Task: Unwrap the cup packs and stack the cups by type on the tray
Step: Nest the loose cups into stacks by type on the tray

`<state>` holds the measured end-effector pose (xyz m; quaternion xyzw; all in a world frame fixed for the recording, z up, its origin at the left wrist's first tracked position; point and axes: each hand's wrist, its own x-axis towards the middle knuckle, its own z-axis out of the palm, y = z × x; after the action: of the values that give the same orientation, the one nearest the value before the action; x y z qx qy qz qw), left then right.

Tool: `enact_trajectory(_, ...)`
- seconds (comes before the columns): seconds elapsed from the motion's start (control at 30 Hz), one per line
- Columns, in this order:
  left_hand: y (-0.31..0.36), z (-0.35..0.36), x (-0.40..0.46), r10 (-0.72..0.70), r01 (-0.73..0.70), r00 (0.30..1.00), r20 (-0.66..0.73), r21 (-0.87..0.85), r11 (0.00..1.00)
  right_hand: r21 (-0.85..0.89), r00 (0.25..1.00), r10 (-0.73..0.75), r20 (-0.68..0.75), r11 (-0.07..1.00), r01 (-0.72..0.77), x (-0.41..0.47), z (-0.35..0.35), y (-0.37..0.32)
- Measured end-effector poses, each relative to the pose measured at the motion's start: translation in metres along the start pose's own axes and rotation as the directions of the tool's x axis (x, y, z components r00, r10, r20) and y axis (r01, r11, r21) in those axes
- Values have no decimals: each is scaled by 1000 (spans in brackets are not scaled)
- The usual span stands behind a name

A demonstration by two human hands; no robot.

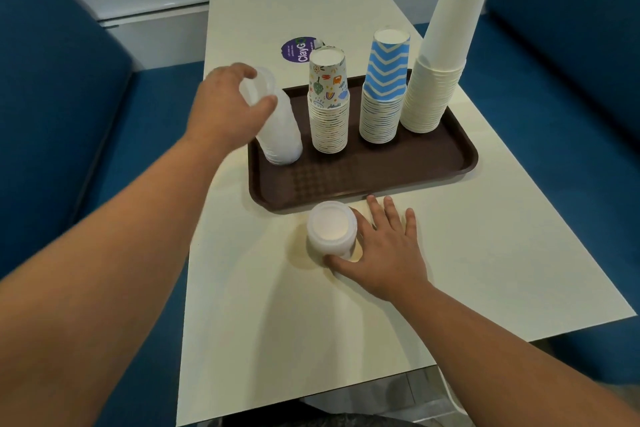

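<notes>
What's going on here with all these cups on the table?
A person is sorting disposable cups onto a brown plastic tray. The left hand has its grip on a leaning stack of clear plastic cups at the tray's left end. The right hand touches a short clear stack on the cream table. Three paper-cup stacks already stand on the tray.

Left hand (228, 104) motion-blurred; covers upper side of translucent cup stack (280, 135), so grip contact unclear. That stack hides tray (363, 180) corner at 10 o'clock. Small print on purple sticker (298, 50) unreadable; its 3 o'clock edge sits behind patterned cup stack (329, 107). Right hand (384, 250) screens 3 o'clock side of short clear cup stack (331, 230). Table (311, 340) cut by bottom edge; both forearms run out of frame.
</notes>
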<state>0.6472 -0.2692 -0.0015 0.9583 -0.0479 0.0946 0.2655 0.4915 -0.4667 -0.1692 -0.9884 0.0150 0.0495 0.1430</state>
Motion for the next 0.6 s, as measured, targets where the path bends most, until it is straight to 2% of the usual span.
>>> enact_trajectory(0.1, -4, 3, 23, -43, 39, 995, 91, 44, 998, 9, 1000, 4, 2, 1000, -4, 0, 0, -1)
enact_trajectory(0.23, 0, 10, 37, -50, 20, 976, 212, 140, 990, 5, 1000, 7, 17, 1000, -7, 0, -2, -1)
enact_trajectory(0.37, 3, 12, 43, -43, -7, 965, 259, 191, 982, 9, 1000, 6, 22, 1000, -6, 0, -2, -1)
enact_trajectory(0.47, 5, 11, 47, -31, -8, 965, 259, 148, 989, 13, 1000, 5, 22, 1000, -5, 0, -2, 0)
enact_trajectory(0.6, 13, 8, 57, -40, -59, 907, 420, 219, 974, 8, 1000, 10, 26, 1000, -10, 0, -2, 0)
